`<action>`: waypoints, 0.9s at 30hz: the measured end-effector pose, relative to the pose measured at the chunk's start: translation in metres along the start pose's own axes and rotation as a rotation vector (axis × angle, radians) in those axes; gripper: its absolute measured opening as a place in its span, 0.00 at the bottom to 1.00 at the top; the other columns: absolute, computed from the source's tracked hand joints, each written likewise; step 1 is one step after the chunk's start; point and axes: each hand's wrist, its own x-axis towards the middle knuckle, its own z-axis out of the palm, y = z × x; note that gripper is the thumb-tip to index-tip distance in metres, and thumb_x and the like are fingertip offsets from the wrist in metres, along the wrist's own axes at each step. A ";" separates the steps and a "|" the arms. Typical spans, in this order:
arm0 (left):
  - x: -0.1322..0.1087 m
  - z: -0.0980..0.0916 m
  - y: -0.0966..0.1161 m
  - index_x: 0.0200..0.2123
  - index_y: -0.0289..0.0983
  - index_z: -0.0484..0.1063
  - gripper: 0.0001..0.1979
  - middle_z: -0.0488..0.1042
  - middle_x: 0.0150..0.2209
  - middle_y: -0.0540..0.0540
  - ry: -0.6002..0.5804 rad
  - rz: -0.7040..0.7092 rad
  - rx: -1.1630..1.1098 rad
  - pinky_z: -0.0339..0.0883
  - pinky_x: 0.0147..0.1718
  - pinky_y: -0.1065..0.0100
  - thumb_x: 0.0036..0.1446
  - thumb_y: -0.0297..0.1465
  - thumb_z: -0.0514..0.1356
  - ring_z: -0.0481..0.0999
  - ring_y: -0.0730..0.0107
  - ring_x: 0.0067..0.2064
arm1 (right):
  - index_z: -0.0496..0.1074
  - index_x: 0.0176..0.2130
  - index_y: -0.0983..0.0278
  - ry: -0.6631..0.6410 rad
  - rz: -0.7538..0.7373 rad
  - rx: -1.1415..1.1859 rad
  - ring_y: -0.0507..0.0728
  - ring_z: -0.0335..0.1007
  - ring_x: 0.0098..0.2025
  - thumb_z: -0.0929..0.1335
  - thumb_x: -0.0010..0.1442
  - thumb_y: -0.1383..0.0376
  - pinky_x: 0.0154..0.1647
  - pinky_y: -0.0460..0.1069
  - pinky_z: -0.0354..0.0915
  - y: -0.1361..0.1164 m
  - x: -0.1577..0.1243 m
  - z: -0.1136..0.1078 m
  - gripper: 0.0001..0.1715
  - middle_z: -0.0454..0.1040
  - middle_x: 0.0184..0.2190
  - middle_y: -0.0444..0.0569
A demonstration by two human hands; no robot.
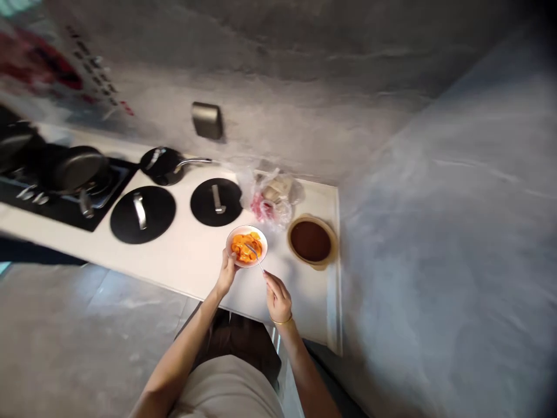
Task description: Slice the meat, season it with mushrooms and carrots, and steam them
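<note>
A white bowl (264,237) holds glossy orange food (243,247) in slices or pieces; its exact kind is hard to make out. My left hand (227,271) grips the bowl's left rim, thumb over the edge. Between the fingers of my right hand (277,299) is the thin handle of a metal utensil (260,265), likely a spoon or fork. Its head rests among the orange pieces, partly covered. A gold bangle (281,321) circles my right wrist.
Right of the bowl stands a tan pot (334,242) with a dark brown inside. Behind are clear plastic bags (274,200). Leftward lie two black lids (206,209) (126,223), a small lidded saucepan (167,168), and a gas hob (56,209) with pans. Walls bound the white counter (191,267).
</note>
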 end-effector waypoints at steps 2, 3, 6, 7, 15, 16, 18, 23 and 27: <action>-0.007 -0.023 0.012 0.60 0.40 0.55 0.28 0.62 0.59 0.38 0.075 0.045 -0.041 0.71 0.48 0.57 0.60 0.45 0.54 0.65 0.53 0.59 | 0.63 0.60 0.57 -0.050 -0.033 0.073 0.57 0.73 0.50 0.60 0.63 0.75 0.48 0.53 0.74 -0.007 0.010 0.018 0.29 0.75 0.49 0.51; -0.010 -0.035 0.019 0.59 0.40 0.55 0.28 0.62 0.59 0.38 0.111 0.066 -0.056 0.71 0.48 0.57 0.60 0.45 0.54 0.66 0.53 0.58 | 0.64 0.60 0.56 -0.083 -0.046 0.103 0.57 0.73 0.50 0.61 0.63 0.74 0.48 0.54 0.74 -0.011 0.015 0.027 0.28 0.75 0.49 0.51; -0.024 -0.072 0.040 0.58 0.41 0.56 0.26 0.64 0.58 0.38 0.196 0.114 -0.060 0.70 0.49 0.58 0.60 0.45 0.54 0.69 0.55 0.56 | 0.68 0.56 0.56 -0.178 -0.070 0.175 0.57 0.74 0.49 0.61 0.64 0.71 0.48 0.54 0.74 -0.025 0.027 0.050 0.24 0.76 0.48 0.49; -0.029 -0.083 0.046 0.57 0.41 0.57 0.25 0.64 0.58 0.39 0.223 0.122 -0.052 0.70 0.49 0.58 0.60 0.45 0.54 0.69 0.56 0.56 | 0.69 0.55 0.56 -0.210 -0.073 0.190 0.57 0.74 0.48 0.61 0.64 0.71 0.48 0.54 0.74 -0.031 0.030 0.057 0.23 0.76 0.48 0.49; -0.088 -0.198 0.080 0.59 0.43 0.56 0.26 0.64 0.59 0.41 0.390 0.180 -0.128 0.69 0.50 0.61 0.60 0.46 0.53 0.67 0.57 0.59 | 0.74 0.47 0.58 -0.359 0.049 0.396 0.58 0.76 0.45 0.62 0.64 0.65 0.47 0.55 0.74 -0.115 0.026 0.143 0.15 0.78 0.43 0.50; -0.098 -0.220 0.083 0.58 0.43 0.57 0.26 0.65 0.59 0.41 0.413 0.180 -0.130 0.69 0.50 0.60 0.60 0.46 0.54 0.67 0.57 0.58 | 0.74 0.47 0.59 -0.357 0.128 0.451 0.57 0.77 0.42 0.62 0.65 0.63 0.46 0.55 0.75 -0.132 0.023 0.162 0.15 0.79 0.41 0.50; -0.120 -0.267 0.090 0.56 0.42 0.58 0.26 0.66 0.57 0.41 0.475 0.190 -0.112 0.69 0.50 0.59 0.59 0.46 0.55 0.68 0.57 0.57 | 0.72 0.47 0.61 -0.353 0.307 0.561 0.57 0.78 0.38 0.61 0.66 0.61 0.42 0.54 0.75 -0.170 0.021 0.203 0.15 0.79 0.38 0.51; -0.177 -0.386 0.114 0.52 0.39 0.63 0.23 0.68 0.53 0.42 0.674 0.329 -0.040 0.63 0.55 0.59 0.58 0.45 0.57 0.65 0.58 0.58 | 0.72 0.41 0.65 -0.530 0.503 0.724 0.58 0.78 0.34 0.63 0.63 0.52 0.36 0.54 0.76 -0.271 0.036 0.320 0.20 0.80 0.33 0.53; -0.216 -0.467 0.131 0.54 0.40 0.60 0.25 0.67 0.54 0.41 0.791 0.395 -0.137 0.66 0.52 0.60 0.58 0.45 0.57 0.67 0.58 0.56 | 0.72 0.41 0.66 -0.715 0.434 0.764 0.59 0.78 0.34 0.64 0.62 0.51 0.35 0.54 0.76 -0.342 0.045 0.405 0.21 0.80 0.32 0.53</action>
